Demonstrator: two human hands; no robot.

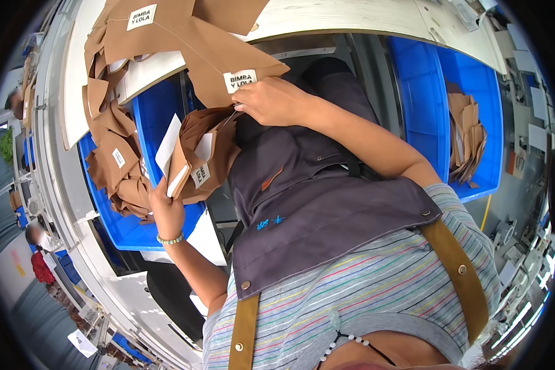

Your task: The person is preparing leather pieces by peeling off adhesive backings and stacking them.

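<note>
My left hand (166, 208), with a beaded bracelet at the wrist, grips a folded bundle of brown fabric pieces (219, 159). White sheets (169, 145) stick up from that bundle, and a white printed label shows on its side. The fingers of my right hand (275, 101) are pinched at the lower edge of a brown fabric panel (208, 60), beside its white label (239, 81). A thin pale line, thread or a slim tool, runs from those fingertips towards the bundle; I cannot tell which. More joined brown pieces trail over the table edge at the left.
Brown pieces (125, 185) spill into a blue bin (138, 238) on the left. At the right, another blue bin (488, 162) holds a stack of brown pieces (467, 138). The white tabletop (351, 18) spans the far side. People and workbenches are visible at the far left.
</note>
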